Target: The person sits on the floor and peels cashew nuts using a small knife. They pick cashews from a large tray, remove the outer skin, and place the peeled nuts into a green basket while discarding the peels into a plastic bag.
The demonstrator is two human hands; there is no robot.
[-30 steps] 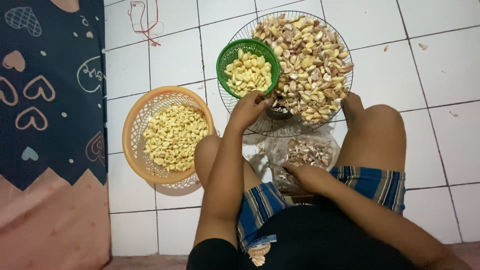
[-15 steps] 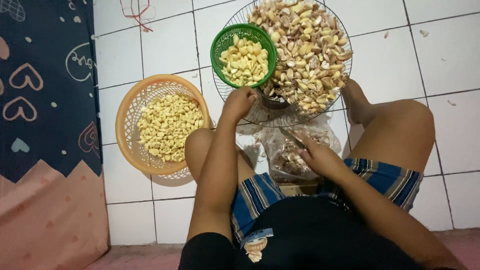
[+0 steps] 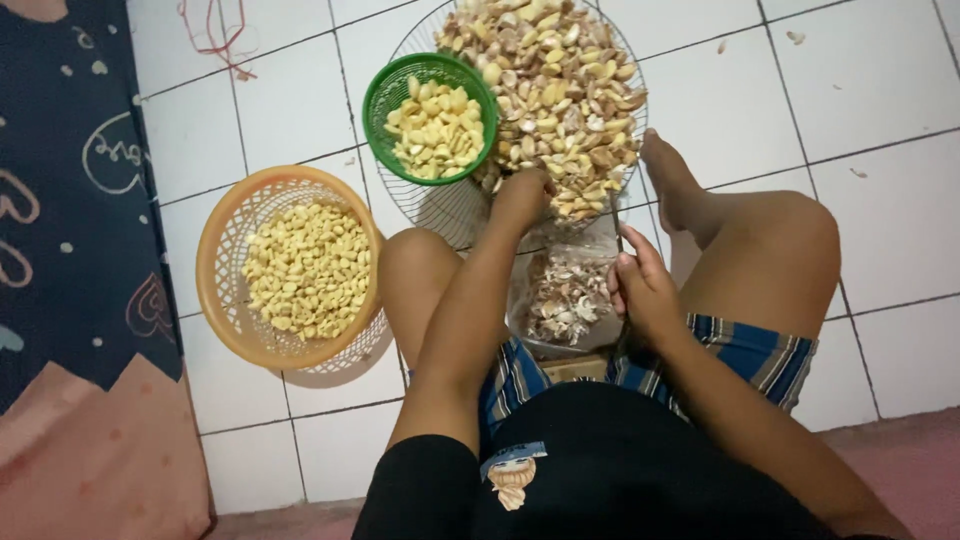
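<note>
My left hand (image 3: 520, 195) reaches forward to the near edge of a round wire tray (image 3: 440, 205) heaped with unpeeled garlic cloves (image 3: 560, 90). Its fingers curl down into the cloves, and what they grip is hidden. My right hand (image 3: 642, 290) is closed around a small knife (image 3: 618, 228) whose thin blade points away from me. It hovers beside a clear plastic bag of garlic skins (image 3: 565, 300) lying between my knees. A green basket of peeled cloves (image 3: 432, 125) sits on the tray's left part.
An orange plastic basket (image 3: 225, 265) of peeled cloves stands on the white tiled floor to my left. A dark patterned mat (image 3: 70, 200) lies further left. My bare legs flank the bag, with my right foot (image 3: 668, 170) by the tray.
My right hand has lifted from my lap to beside the bag, with the knife blade now showing. My left hand stays at the pile's edge.
</note>
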